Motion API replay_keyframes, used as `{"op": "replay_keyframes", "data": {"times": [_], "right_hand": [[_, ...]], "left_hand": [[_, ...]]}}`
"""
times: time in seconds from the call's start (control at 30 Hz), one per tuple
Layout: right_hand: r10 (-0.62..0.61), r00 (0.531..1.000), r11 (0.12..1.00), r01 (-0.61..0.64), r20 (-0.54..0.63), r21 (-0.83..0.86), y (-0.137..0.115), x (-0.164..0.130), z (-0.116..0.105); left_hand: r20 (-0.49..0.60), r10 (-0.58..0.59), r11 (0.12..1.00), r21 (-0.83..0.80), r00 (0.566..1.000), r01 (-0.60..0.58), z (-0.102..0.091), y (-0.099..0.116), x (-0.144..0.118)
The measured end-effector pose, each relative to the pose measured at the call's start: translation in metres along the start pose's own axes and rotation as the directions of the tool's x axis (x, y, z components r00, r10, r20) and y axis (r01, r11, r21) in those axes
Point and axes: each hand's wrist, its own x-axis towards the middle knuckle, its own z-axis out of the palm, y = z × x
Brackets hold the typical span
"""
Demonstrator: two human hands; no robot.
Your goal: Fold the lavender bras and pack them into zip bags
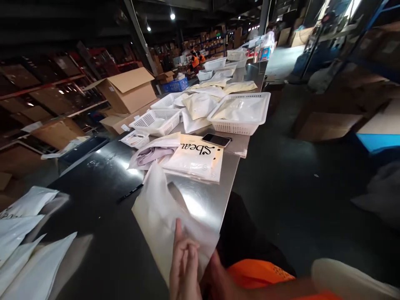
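A translucent white plastic bag (168,221) rises over the near edge of the metal table, creased and tilted. My left hand (186,266) is at its lower part, index finger stretched along the plastic and the other fingers curled in at the bag. At the bag's lower right edge, my right hand (220,273) is blurred, its fingertips pinching the edge. Just beyond lie a printed flat packet (196,160) with black lettering and an open bag of folded lilac cloth (154,154). A phone (216,140) rests on the packet's far side.
A black pen (130,193) lies left of the bag. Several white packets (40,266) stand at the left. White baskets (240,125) and more packets line the table's far part, beside an open carton (125,91). The table's right edge (233,179) drops to a dark floor.
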Motion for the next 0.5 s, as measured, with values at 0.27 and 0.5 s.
{"op": "replay_keyframes", "data": {"times": [0.27, 0.5], "right_hand": [[0.358, 0.858, 0.913, -0.240, -0.369, 0.330, -0.042, 0.049, -0.006], [0.355, 0.789, 0.925, -0.220, -0.501, 0.308, -0.039, 0.096, 0.001]], "left_hand": [[-0.318, 0.366, 0.846, 0.506, 0.875, -0.170, -0.011, -0.010, 0.036], [0.055, 0.114, 0.652, 0.749, 0.992, -0.117, -0.009, -0.055, 0.053]]}}
